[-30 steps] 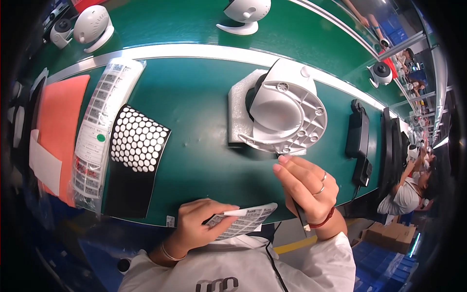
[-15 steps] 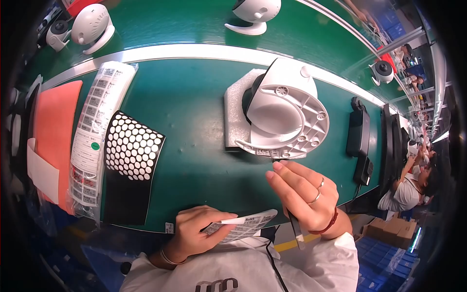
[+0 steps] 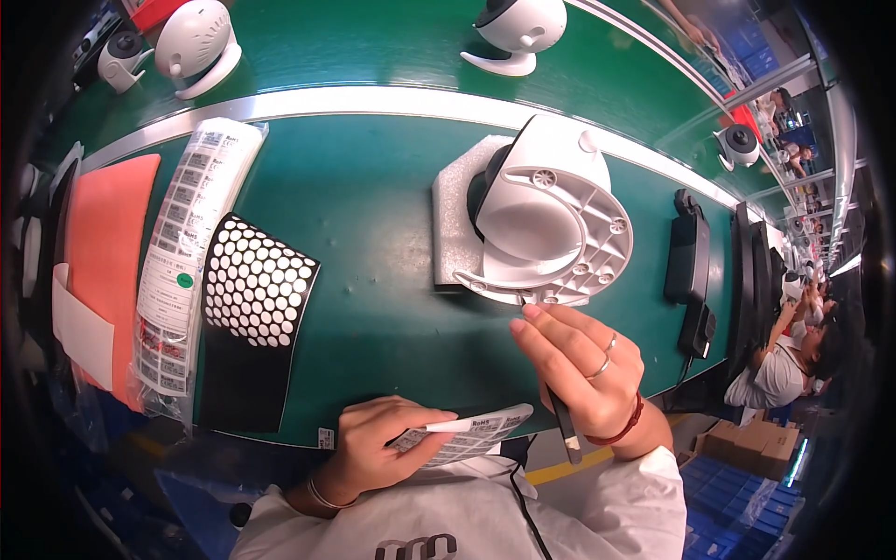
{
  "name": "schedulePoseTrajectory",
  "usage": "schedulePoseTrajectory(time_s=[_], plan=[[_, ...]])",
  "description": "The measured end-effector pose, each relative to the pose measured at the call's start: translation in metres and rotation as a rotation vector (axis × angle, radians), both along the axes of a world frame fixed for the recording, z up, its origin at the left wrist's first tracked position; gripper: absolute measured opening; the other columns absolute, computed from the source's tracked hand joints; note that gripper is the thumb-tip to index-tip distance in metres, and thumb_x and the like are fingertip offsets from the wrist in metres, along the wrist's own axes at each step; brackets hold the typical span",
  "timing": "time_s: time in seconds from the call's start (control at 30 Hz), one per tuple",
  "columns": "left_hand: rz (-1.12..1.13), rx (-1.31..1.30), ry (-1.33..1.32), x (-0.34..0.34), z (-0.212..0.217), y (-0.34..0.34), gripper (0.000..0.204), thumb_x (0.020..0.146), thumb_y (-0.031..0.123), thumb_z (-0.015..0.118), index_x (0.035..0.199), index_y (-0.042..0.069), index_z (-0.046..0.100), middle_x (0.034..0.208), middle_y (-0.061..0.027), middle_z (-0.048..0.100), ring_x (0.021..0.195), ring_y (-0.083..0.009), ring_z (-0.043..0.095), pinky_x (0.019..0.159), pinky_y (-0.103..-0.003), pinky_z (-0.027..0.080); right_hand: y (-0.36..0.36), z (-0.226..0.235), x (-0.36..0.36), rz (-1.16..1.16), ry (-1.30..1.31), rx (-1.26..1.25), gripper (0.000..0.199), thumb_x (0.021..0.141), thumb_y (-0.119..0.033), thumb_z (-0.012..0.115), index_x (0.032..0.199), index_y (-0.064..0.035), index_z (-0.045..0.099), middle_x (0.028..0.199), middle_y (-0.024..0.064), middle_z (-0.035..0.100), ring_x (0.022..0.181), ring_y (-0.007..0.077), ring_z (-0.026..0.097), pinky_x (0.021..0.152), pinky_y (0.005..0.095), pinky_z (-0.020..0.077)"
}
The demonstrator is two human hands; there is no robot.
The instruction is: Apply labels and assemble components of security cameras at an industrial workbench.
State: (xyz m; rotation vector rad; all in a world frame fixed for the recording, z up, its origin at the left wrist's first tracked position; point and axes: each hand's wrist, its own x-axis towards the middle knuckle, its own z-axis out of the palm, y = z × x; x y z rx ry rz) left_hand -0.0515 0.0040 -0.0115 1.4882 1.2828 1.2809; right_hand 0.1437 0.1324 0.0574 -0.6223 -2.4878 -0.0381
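Note:
My left hand (image 3: 385, 448) is closed on a sheet of printed labels (image 3: 481, 431), one edge of it folded up, near the bench's front edge. In my right hand (image 3: 588, 369), thumb and fingers pinch a pair of dark tweezers (image 3: 566, 427); the tips are mostly hidden by the fingers. Those fingertips are at the near rim of a white camera-like device (image 3: 532, 224), which lies tipped over with its ribbed underside showing. Whether they touch it I cannot tell. Under the device is a white foam block (image 3: 452, 224).
To the left lie a black sheet of white round stickers (image 3: 245, 373), a bagged stack of label sheets (image 3: 177, 280) and an orange sheet (image 3: 112, 243). A black device with a cable (image 3: 687, 257) lies right. More white devices (image 3: 196, 47) stand on the green conveyor (image 3: 355, 47) beyond.
My right hand has shifted slightly, its fingertips now covering the label spot on the device's near rim. The devices on the conveyor have moved right. My left hand stays put.

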Motion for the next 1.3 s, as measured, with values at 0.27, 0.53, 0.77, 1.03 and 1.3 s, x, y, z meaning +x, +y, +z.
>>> schedulePoseTrajectory(time_s=[0.27, 0.53, 0.77, 1.03, 1.3], plan=[[0.017, 0.013, -0.008, 0.001, 0.000, 0.000, 0.022, 0.070, -0.001, 0.078, 0.091, 0.002, 0.073, 0.075, -0.0091, 0.070, 0.064, -0.0201, 0.068, 0.059, -0.028, 0.052, 0.002, -0.004, 0.000, -0.010, 0.074, -0.111, 0.026, 0.064, 0.007, 0.070, 0.089, 0.0033, 0.069, 0.081, 0.0111, 0.067, 0.073, 0.0230, 0.069, 0.064, 0.0288, 0.0572], [0.044, 0.027, 0.025, 0.002, 0.000, 0.000, 0.021, 0.070, -0.001, 0.078, 0.089, 0.003, 0.073, 0.075, -0.0081, 0.070, 0.063, -0.0188, 0.067, 0.058, -0.027, 0.051, -0.008, -0.010, -0.007, -0.267, 0.287, -0.229, 0.023, 0.067, 0.005, 0.078, 0.088, -0.0008, 0.069, 0.081, 0.0096, 0.070, 0.072, 0.0215, 0.070, 0.064, 0.0284, 0.0559], [0.057, 0.051, 0.027, 0.002, 0.001, -0.001, 0.020, 0.071, -0.001, 0.078, 0.090, 0.004, 0.072, 0.078, -0.0083, 0.070, 0.063, -0.0196, 0.067, 0.058, -0.027, 0.051, -0.015, -0.014, -0.004, -0.238, 0.443, -0.368, 0.021, 0.068, 0.004, 0.077, 0.087, 0.0006, 0.069, 0.082, 0.0108, 0.071, 0.071, 0.0223, 0.071, 0.067, 0.0269, 0.0550], [0.083, 0.048, 0.007, 0.006, 0.001, -0.001, 0.020, 0.073, 0.000, 0.078, 0.091, 0.004, 0.071, 0.080, -0.0095, 0.071, 0.066, -0.0202, 0.067, 0.059, -0.027, 0.051, -0.015, -0.025, -0.014, -0.207, 0.264, -0.066, 0.026, 0.068, 0.007, 0.074, 0.093, -0.0014, 0.071, 0.087, 0.0108, 0.070, 0.070, 0.0227, 0.068, 0.061, 0.0291, 0.0537], [0.097, -0.036, -0.132, 0.010, -0.004, -0.005, 0.017, 0.077, -0.002, 0.075, 0.093, -0.002, 0.070, 0.085, -0.0103, 0.072, 0.074, -0.0153, 0.070, 0.066, -0.025, 0.054, 0.029, 0.088, 0.031, -0.142, 0.964, -0.942, 0.023, 0.092, -0.012, 0.045, 0.094, 0.0012, 0.063, 0.092, 0.0158, 0.066, 0.072, 0.0170, 0.059, 0.077, 0.0318, 0.0503]])
